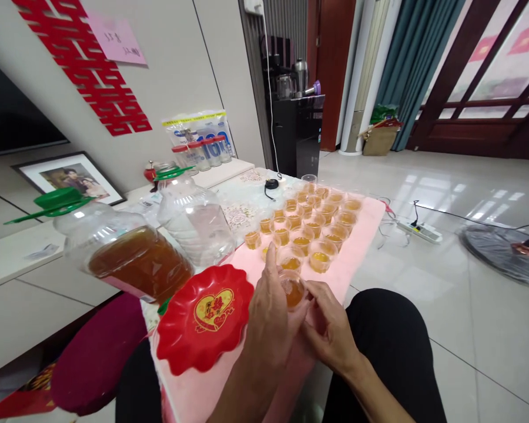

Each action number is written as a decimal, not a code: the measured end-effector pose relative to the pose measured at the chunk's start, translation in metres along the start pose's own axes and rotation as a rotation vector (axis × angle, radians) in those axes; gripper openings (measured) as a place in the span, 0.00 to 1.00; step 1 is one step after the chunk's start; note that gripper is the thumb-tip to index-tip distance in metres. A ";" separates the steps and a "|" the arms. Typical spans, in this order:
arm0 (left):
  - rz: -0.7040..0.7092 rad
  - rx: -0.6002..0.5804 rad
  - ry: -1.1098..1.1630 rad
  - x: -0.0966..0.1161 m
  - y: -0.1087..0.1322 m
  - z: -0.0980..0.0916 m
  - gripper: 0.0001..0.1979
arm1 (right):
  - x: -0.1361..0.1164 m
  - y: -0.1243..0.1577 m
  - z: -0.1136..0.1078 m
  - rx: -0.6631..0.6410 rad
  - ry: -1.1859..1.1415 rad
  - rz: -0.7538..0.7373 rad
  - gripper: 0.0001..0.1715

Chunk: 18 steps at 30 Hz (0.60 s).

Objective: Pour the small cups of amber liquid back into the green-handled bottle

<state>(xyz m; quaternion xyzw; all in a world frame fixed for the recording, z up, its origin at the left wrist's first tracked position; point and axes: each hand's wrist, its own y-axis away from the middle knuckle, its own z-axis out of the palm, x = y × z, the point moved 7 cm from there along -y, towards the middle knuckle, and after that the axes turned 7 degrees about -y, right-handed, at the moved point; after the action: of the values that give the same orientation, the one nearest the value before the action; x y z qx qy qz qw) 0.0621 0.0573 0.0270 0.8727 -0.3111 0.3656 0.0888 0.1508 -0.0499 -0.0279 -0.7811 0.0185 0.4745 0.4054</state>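
Between my two hands is a clear plastic cup of amber liquid, at the near end of several rows of similar filled cups on a pink cloth. My left hand lies along the cup's left side, thumb or finger pointing up and forward. Curled against its right side is my right hand. Whether the cup's base touches the cloth is hidden by my hands. A red scalloped plate with a gold heart print lies left of my left hand.
Left of the plate stand a large jug of brown liquid and a clear jug, both with green caps. Lidded jars line the cabinet behind. A black cable lies on the table; a power strip is on the floor.
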 end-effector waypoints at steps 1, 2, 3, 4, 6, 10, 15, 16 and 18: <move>0.013 0.016 -0.003 0.002 -0.001 0.004 0.57 | 0.001 0.001 -0.002 0.009 0.021 -0.008 0.30; 0.029 0.036 -0.004 0.004 -0.001 0.009 0.57 | 0.002 0.002 -0.004 0.021 0.043 -0.016 0.32; 0.043 0.052 -0.003 0.005 -0.002 0.013 0.57 | 0.003 0.003 -0.006 0.035 0.064 -0.022 0.34; 0.057 0.063 0.002 0.006 -0.002 0.018 0.57 | 0.004 0.004 -0.007 0.050 0.087 -0.026 0.35; 0.096 0.075 0.013 0.008 -0.002 0.028 0.58 | 0.008 0.005 -0.011 0.087 0.131 -0.024 0.35; 0.198 0.156 0.004 0.013 -0.002 0.040 0.54 | 0.015 0.005 -0.016 0.151 0.200 0.009 0.31; 0.254 0.215 -0.019 0.016 -0.002 0.045 0.55 | 0.019 0.003 -0.019 0.174 0.239 0.019 0.29; 0.260 0.221 -0.019 0.017 -0.002 0.045 0.55 | 0.020 0.003 -0.020 0.180 0.245 0.019 0.28; 0.268 0.235 -0.019 0.017 -0.003 0.045 0.55 | 0.022 0.004 -0.021 0.195 0.254 0.021 0.28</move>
<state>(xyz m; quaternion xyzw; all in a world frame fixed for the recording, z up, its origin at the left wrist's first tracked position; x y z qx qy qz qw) 0.0992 0.0343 0.0070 0.8313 -0.3804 0.3997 -0.0664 0.1765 -0.0579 -0.0421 -0.7917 0.1239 0.3720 0.4685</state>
